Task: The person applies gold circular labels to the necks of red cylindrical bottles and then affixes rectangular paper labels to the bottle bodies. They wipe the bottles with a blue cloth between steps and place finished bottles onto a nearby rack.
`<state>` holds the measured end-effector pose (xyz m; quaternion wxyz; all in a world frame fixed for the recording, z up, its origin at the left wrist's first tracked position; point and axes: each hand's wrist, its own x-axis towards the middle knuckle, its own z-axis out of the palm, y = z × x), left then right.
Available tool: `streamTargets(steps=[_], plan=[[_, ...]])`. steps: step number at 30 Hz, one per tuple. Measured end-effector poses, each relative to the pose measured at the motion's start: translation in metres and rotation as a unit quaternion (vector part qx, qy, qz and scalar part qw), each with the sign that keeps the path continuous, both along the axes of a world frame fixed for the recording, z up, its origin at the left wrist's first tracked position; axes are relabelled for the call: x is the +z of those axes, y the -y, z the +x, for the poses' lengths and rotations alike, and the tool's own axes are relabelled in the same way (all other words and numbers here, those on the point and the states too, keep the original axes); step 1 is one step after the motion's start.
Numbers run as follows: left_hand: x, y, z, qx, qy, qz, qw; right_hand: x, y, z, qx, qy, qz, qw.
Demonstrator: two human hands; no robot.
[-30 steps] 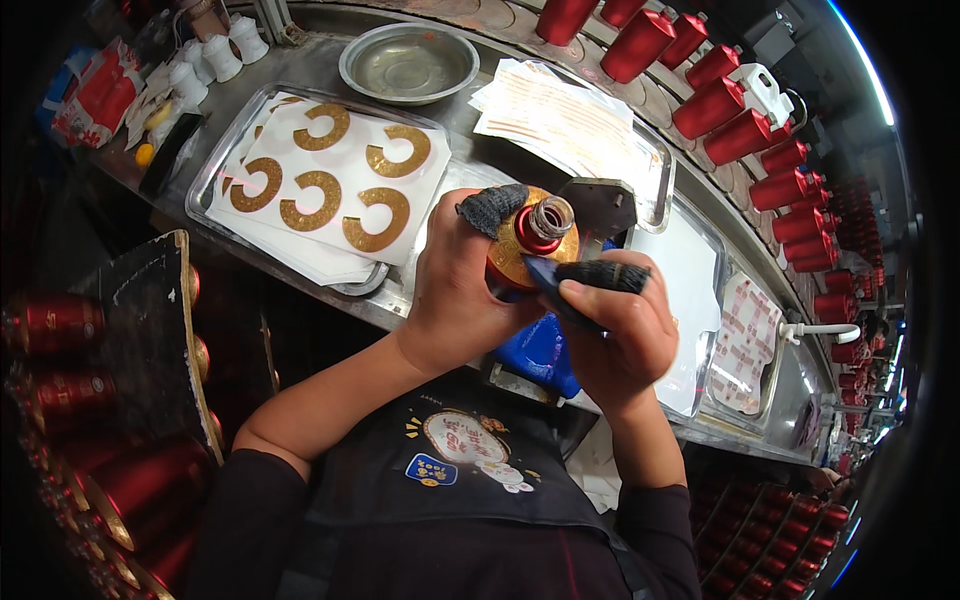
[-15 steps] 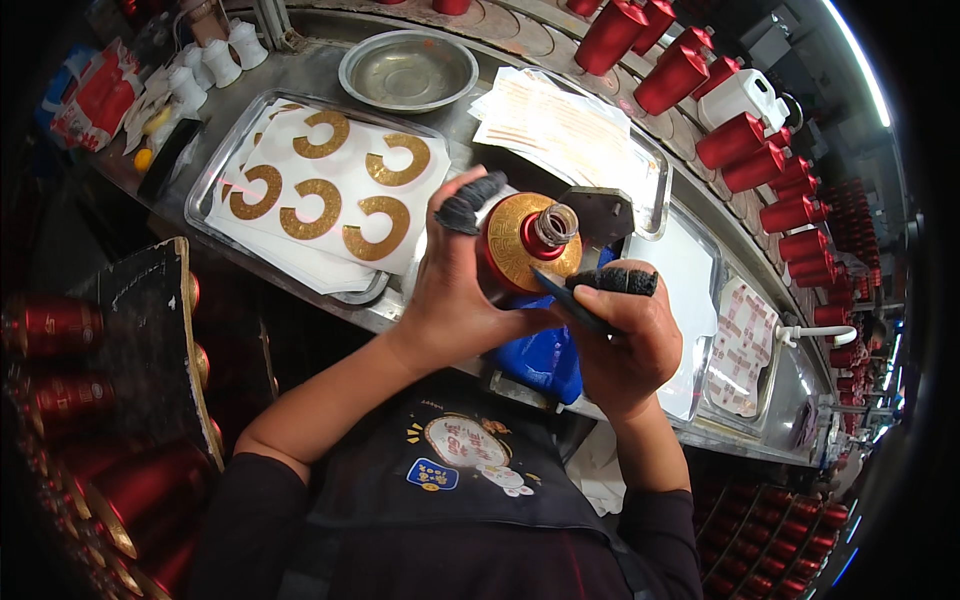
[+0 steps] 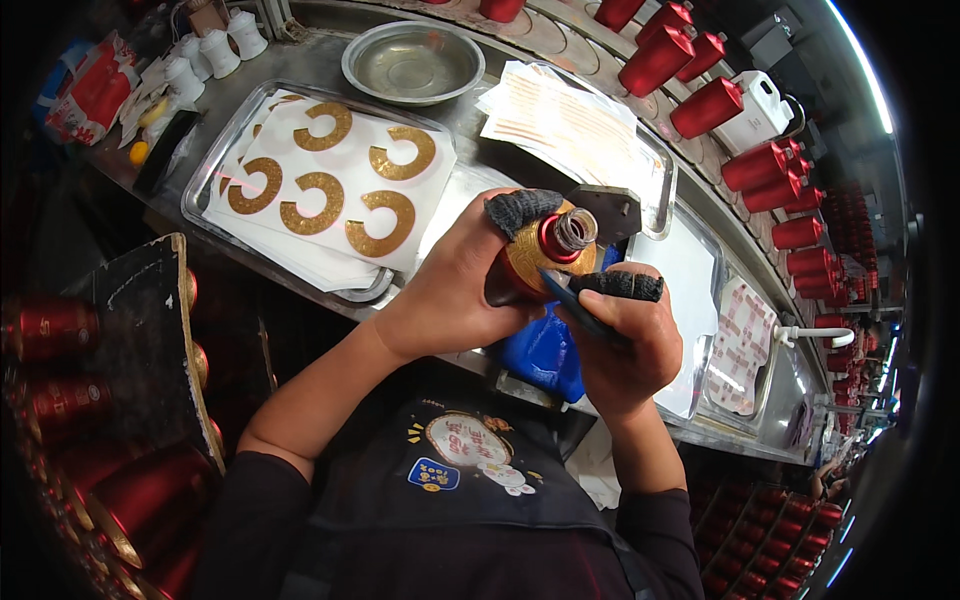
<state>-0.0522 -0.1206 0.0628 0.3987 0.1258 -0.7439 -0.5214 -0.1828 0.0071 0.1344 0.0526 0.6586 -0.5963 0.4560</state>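
Observation:
My left hand (image 3: 455,285) grips a red bottle (image 3: 545,250) with a gold label around its shoulder, held over the metal bench with its neck pointing up toward me. A dark knitted cot covers the left thumb. My right hand (image 3: 625,335) holds a thin dark blue tool (image 3: 575,305) whose tip rests on the gold label. Its index finger wears a dark cot too. A metal tray (image 3: 205,185) to the left carries white sheets with several gold C-shaped labels (image 3: 378,222).
A round steel bowl (image 3: 412,62) stands at the back. A second tray (image 3: 660,175) holds pale sheets. Red bottles (image 3: 755,165) line the right rear, and more lie at lower left (image 3: 50,330). A blue cloth (image 3: 545,355) hangs under my hands. White cups (image 3: 210,50) sit far left.
Both hands and the bottle have shifted slightly; the tool has slid along the gold label while the left hand keeps turning the bottle.

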Motion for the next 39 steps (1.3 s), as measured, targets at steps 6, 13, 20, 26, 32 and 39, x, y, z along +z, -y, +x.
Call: streamTargets(steps=[6,13,20,26,32,39], plan=[[0.003,-0.007,-0.005,0.143,-0.021,-0.147,0.979,0.001,-0.001,-0.002,-0.011,-0.011,0.006,1.000],[0.005,-0.010,-0.006,0.135,0.001,-0.141,0.981,0.001,0.002,0.001,0.001,0.019,-0.005,1.000],[0.000,-0.003,-0.002,0.018,0.012,-0.037,0.999,0.001,0.004,0.001,0.002,0.004,-0.004,1.000],[-0.003,-0.003,-0.003,-0.014,-0.038,0.113,0.993,-0.001,0.006,-0.002,0.001,0.036,-0.029,0.999],[-0.008,-0.014,-0.004,0.161,0.018,-0.112,0.980,0.000,0.011,0.019,-0.018,0.032,-0.027,0.999],[-0.018,-0.024,-0.006,0.170,0.009,-0.087,0.981,-0.002,0.001,0.017,-0.061,0.036,-0.106,0.992]])
